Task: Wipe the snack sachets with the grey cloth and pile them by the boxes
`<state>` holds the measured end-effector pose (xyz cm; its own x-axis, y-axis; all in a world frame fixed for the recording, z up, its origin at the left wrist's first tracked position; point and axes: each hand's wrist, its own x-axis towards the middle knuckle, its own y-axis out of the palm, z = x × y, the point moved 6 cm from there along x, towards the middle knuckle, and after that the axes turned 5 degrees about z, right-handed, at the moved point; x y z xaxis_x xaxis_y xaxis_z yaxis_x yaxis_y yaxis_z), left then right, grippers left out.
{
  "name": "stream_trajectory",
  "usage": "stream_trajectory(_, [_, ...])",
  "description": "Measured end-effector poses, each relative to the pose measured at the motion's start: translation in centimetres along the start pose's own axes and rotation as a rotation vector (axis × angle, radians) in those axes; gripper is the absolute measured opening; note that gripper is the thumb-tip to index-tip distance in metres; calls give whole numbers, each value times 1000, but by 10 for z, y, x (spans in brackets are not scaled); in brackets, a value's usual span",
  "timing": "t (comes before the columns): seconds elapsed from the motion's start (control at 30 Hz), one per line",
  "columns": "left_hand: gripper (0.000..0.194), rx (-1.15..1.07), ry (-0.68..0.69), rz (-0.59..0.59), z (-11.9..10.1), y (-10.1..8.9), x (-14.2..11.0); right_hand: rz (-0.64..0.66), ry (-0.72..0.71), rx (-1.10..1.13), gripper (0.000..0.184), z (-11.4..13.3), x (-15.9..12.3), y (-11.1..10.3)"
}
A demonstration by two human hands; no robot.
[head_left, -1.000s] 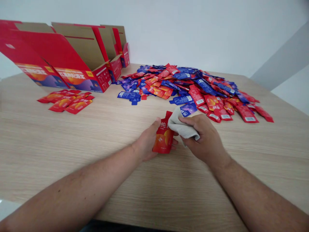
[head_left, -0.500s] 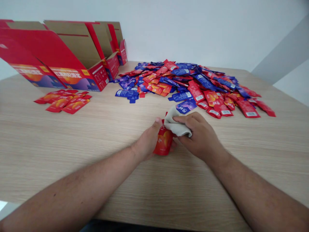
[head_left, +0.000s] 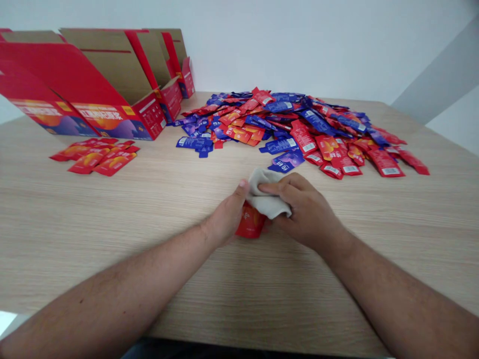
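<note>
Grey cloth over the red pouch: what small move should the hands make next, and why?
Probably the right hand should slide the grey cloth toward the near end of the red pouch. In this view the cloth covers the pouch's far part, its near end shows uncovered, and the left hand is holding the pouch.

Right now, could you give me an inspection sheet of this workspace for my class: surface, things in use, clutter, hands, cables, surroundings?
Surface: pale wood-grain tabletop.
Things in use: flat red pouch with orange print, its upper part hidden by a folded grey-white cloth.
Clutter: loose heap of red and blue pouches toward the far side; small group of red-and-orange pouches at left.
Hands: left hand holds the pouch; right hand holds the cloth over it.
Cables: nothing seen.
Surroundings: open red cardboard boxes at far left; plain white wall behind.
</note>
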<state>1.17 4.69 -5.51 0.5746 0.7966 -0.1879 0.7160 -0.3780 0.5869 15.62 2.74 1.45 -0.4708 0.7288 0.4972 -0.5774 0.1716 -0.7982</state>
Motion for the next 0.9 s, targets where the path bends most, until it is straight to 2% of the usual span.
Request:
stream_trajectory(0.1, [85, 2, -86, 38, 3, 1, -1, -76, 54, -30, 41, -6, 0, -6])
stream_trajectory(0.27, [73, -36, -42, -23, -2, 1, -2, 26, -19, 10, 43, 1, 0, 0])
stream_trajectory(0.43, [81, -66, -100, 27, 0, 3, -1, -45, 51, -36, 43, -7, 1, -5])
stream_trajectory(0.57, [72, -64, -18, -3, -4, 3, -1, 48, -4, -7, 45, 0, 1, 0])
stream_trajectory(0.73, [83, -31, -125, -15, 0, 5, -2, -31, 47, -30, 43, -2, 0, -6])
stream_trajectory(0.83, [75, -26, -9, -18, -5, 4, -1, 54, 6, 1, 43, 3, 1, -1])
stream_trajectory(0.9, [77, -30, 3, -5, -6, 3, -1, 69, 6, 8, 44, 2, 1, 1])
